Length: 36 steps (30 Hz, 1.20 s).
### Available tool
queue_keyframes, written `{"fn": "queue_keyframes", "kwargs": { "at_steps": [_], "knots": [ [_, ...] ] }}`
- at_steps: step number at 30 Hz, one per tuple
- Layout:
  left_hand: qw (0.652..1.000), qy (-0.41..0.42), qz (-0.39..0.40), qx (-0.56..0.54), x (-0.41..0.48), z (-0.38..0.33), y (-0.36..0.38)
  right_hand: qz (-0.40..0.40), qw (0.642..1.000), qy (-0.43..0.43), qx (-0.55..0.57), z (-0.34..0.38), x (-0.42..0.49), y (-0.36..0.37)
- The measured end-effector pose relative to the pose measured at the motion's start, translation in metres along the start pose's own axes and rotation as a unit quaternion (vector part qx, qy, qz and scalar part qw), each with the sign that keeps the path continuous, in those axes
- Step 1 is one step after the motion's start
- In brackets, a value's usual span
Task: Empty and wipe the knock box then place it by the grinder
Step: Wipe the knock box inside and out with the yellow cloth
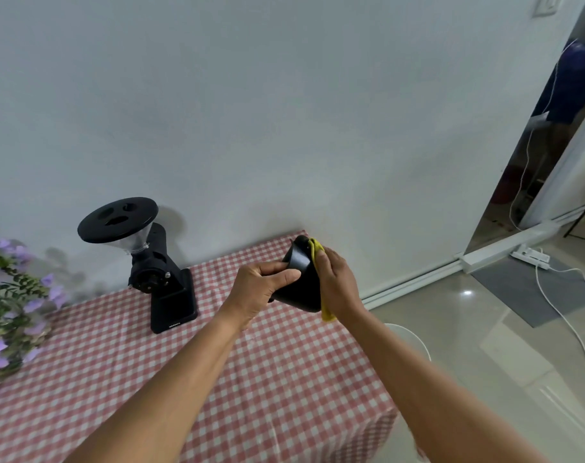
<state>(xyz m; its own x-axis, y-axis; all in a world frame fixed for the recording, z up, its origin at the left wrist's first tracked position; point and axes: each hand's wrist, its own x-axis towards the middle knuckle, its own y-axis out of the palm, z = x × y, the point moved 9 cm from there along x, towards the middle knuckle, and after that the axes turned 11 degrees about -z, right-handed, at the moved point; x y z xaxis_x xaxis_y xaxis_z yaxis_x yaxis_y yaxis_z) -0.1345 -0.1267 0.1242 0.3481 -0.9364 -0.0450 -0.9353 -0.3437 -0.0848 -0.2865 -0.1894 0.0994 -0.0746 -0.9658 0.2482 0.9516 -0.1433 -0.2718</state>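
I hold the black knock box (301,285) in the air above the right part of the table, tilted on its side. My left hand (261,289) grips its wall from the left, thumb across the top. My right hand (336,279) presses a yellow cloth (318,250) against the box's right side; the cloth hangs down below my palm. The black grinder (157,262) with its round hopper lid stands on the table at the left, near the wall.
The table carries a red-and-white checked cloth (217,379), and its right edge drops off near my right forearm. Purple flowers (10,305) crowd the far left. A white round stool (408,339) sits beside the table. A power strip and cables (531,257) lie on the floor.
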Motion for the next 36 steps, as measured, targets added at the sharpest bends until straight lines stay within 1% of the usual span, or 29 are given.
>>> {"fn": "queue_keyframes", "kwargs": {
  "at_steps": [1,2,5,7,8,9,10,12,13,15,17,19,21,25,27,28,29,30,31,33,34,35,36],
  "knots": [
    [1.000,-0.003,-0.003,-0.006,0.000,0.001,0.000,0.002,1.000,0.031,0.001,-0.003,0.002,0.000],
    [1.000,-0.006,-0.008,-0.012,0.000,0.003,0.000,0.000,0.999,0.035,-0.016,-0.002,0.000,-0.001],
    [1.000,-0.009,-0.022,-0.016,0.002,0.006,-0.003,0.004,0.996,-0.053,-0.072,0.014,-0.020,0.004],
    [1.000,-0.008,-0.014,-0.013,0.002,0.004,-0.003,0.002,0.995,-0.073,-0.067,0.016,-0.026,0.005],
    [1.000,-0.008,-0.006,-0.015,0.001,0.003,-0.003,-0.001,0.996,-0.062,-0.062,0.014,-0.023,0.003],
    [1.000,-0.011,0.004,-0.017,0.000,0.002,-0.002,-0.004,0.998,-0.036,-0.049,0.011,-0.017,0.001],
    [1.000,-0.010,0.012,-0.015,-0.002,0.002,-0.001,0.000,1.000,0.014,-0.026,0.006,-0.011,0.000],
    [0.999,-0.011,0.033,-0.002,-0.004,0.003,0.000,0.038,0.989,0.141,0.037,-0.008,-0.001,0.000],
    [0.999,-0.014,0.047,0.003,-0.006,0.004,0.001,0.068,0.980,0.182,0.045,-0.013,0.002,0.000],
    [0.997,-0.017,0.077,0.009,-0.006,0.006,0.002,0.124,0.970,0.208,0.025,-0.018,0.007,-0.002],
    [0.996,-0.022,0.089,0.005,-0.006,0.006,0.003,0.152,0.964,0.216,0.016,-0.019,0.008,-0.005],
    [0.997,-0.019,0.070,0.006,-0.005,0.005,0.002,0.142,0.969,0.202,0.012,-0.015,0.008,-0.005],
    [0.999,-0.018,0.036,0.004,-0.003,0.005,0.000,0.114,0.980,0.163,0.009,-0.011,0.004,0.000],
    [0.999,-0.021,-0.023,-0.011,0.003,0.010,-0.007,0.052,0.997,0.014,-0.047,0.000,-0.022,0.011],
    [0.999,-0.022,-0.026,-0.013,0.004,0.010,-0.008,0.024,0.998,-0.042,-0.044,0.007,-0.034,0.008],
    [0.999,-0.021,-0.022,-0.011,0.003,0.009,-0.007,0.012,0.998,-0.055,-0.034,0.010,-0.037,0.005],
    [1.000,-0.020,-0.013,-0.010,0.002,0.008,-0.007,-0.001,0.999,-0.050,-0.019,0.009,-0.035,0.002],
    [1.000,-0.019,-0.001,-0.008,0.003,0.008,-0.006,-0.011,1.000,-0.020,-0.004,0.006,-0.029,0.000],
    [1.000,-0.018,0.014,-0.007,0.002,0.007,-0.004,-0.009,1.000,0.028,0.007,0.000,-0.020,-0.002],
    [0.999,-0.019,0.046,0.001,-0.001,0.007,0.000,0.032,0.989,0.143,0.025,-0.010,-0.005,-0.004],
    [0.998,-0.020,0.061,0.006,-0.003,0.007,0.002,0.063,0.981,0.182,0.027,-0.014,-0.001,-0.005],
    [0.997,-0.021,0.072,0.009,-0.004,0.008,0.004,0.092,0.975,0.199,0.028,-0.015,0.001,-0.005],
    [0.997,-0.022,0.078,0.009,-0.005,0.008,0.004,0.111,0.974,0.197,0.024,-0.015,0.002,-0.005]
  ]
}}
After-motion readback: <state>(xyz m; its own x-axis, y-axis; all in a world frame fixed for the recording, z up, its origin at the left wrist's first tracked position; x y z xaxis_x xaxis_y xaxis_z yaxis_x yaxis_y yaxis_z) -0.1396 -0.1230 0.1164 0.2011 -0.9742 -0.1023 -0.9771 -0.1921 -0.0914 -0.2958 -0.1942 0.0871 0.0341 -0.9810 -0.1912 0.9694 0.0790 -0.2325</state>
